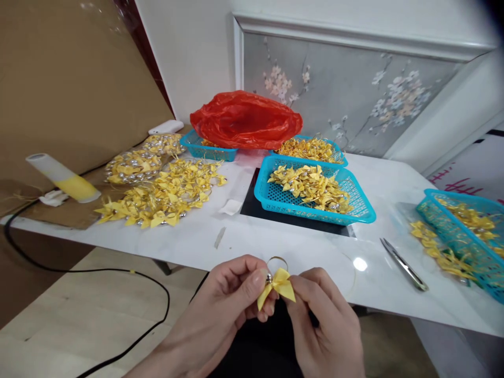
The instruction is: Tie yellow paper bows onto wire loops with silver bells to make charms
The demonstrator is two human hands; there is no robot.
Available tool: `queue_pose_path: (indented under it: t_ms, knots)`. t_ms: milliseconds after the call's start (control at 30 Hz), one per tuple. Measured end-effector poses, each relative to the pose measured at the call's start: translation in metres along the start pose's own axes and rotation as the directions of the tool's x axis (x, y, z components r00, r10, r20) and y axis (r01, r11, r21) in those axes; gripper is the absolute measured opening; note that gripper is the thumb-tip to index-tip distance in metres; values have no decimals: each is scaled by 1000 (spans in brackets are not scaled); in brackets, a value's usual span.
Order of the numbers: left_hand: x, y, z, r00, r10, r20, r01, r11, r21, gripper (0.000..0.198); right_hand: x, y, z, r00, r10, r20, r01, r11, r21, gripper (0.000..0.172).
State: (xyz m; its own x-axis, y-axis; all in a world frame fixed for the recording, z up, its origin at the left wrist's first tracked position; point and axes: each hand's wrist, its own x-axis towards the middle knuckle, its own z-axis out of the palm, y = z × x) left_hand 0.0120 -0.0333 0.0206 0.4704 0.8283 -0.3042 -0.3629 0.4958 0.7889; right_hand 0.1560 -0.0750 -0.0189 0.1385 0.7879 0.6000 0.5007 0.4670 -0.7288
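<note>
Just in front of the table's near edge, my left hand pinches a yellow ribbon bow between thumb and fingers. Small silver beads sit at the bow's left side, and a thin gold-coloured loop stands up behind it. My right hand is closed at the bow's right side, thumb and index finger touching the ribbon there. Whether those fingers also hold a thread is too small to tell. Nearest on the tabletop lies a pair of tweezers, to the right.
A blue basket holds yellow bows, with another basket behind and one at right. A pile of bows lies left, near bagged ones. A red plastic bag stands at the back. A black cable hangs left.
</note>
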Motion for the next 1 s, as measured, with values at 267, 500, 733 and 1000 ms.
queue_pose_path:
  t_ms: [267, 500, 733, 1000]
  knots:
    - [1, 3, 4, 994, 91, -65, -83, 991, 109, 22, 0, -2, 0, 998, -46, -30, 46, 999, -18, 21]
    - [-2, -2, -2, 972, 225, -67, -201, 944, 260, 14, 0, -2, 2, 997, -42, -58, 41, 999, -18, 21]
    - [-2, -5, -4, 979, 193, -66, -167, 945, 280, 9, 0, 1, 0, 999, -19, -43, 19, 1000, -14, 23]
    - [-1, -3, -4, 981, 188, -35, -164, 920, 356, 9, -4, 5, -8, 998, 56, -15, -57, 994, -90, 19]
